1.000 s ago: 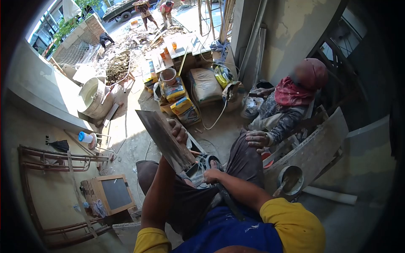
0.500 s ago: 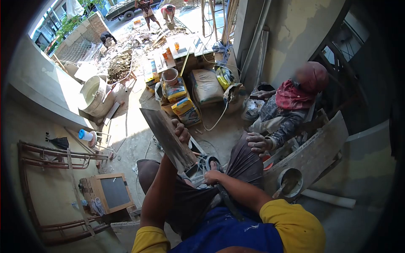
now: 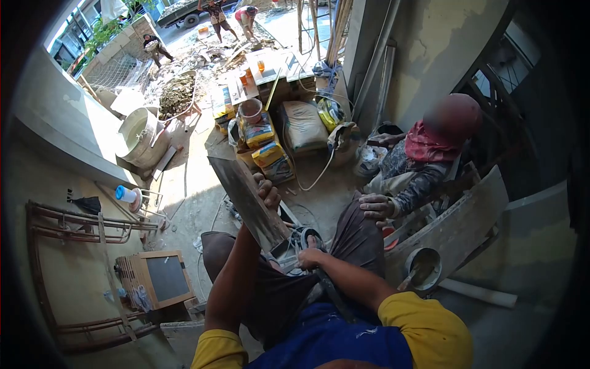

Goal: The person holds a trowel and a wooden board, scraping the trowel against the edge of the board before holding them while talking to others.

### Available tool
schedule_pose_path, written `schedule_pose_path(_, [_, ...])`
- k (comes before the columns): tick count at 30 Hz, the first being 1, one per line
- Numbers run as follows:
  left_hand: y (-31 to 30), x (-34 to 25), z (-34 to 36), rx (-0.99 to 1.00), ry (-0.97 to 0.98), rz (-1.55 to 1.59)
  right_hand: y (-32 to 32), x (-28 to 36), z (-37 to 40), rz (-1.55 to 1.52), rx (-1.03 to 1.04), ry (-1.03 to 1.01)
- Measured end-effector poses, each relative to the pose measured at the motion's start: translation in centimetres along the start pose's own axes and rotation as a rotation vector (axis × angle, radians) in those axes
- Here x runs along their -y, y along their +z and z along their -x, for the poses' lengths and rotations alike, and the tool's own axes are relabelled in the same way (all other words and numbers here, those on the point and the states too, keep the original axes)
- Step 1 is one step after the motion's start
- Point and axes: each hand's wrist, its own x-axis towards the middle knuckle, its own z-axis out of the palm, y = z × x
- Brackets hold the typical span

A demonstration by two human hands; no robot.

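My left hand [image 3: 268, 190] is closed around the edge of a long grey-brown board [image 3: 243, 197], raised at a tilt above my lap. Between my knees, my right hand [image 3: 311, 254] is wrapped around a grey tool with a rounded end [image 3: 305, 235]. Its kind is hard to make out, since my fingers and the board partly cover it. A dark strap or cord [image 3: 335, 298] runs back towards my waist. To the right, a co-worker's hand [image 3: 376, 208] lies at my right knee.
The co-worker in a red head cover [image 3: 442, 135] sits close on the right. Near them are a bucket [image 3: 424, 269] and a leaning panel [image 3: 464, 215]. Ahead stand yellow bags [image 3: 270, 161] and a pale sack [image 3: 304, 126]. A wood-framed box [image 3: 166, 278] sits left.
The view has shifted slightly. In the far left background, a bent-over person has straightened up. My hands keep the same holds, with the board at nearly the same tilt.
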Motion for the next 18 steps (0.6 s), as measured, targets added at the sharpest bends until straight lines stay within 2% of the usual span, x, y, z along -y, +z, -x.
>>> schedule_pose_path(4, [-0.2,-0.3,-0.1,0.027,0.001,-0.002,0.4,-0.8,-0.6,-0.027,0.017,-0.007])
schedule_pose_path(6, [0.1,-0.1,-0.1,-0.002,0.02,-0.007,1.1,-1.4,-1.1,0.097,-0.066,-0.108])
schedule_pose_path(12, [0.1,0.3,-0.7,0.033,-0.01,-0.004,0.4,-0.3,-0.4,-0.009,0.013,-0.028])
schedule_pose_path(18, [-0.4,-0.4,-0.4,0.072,-0.009,0.01,0.4,-0.6,-0.4,0.014,-0.04,-0.074])
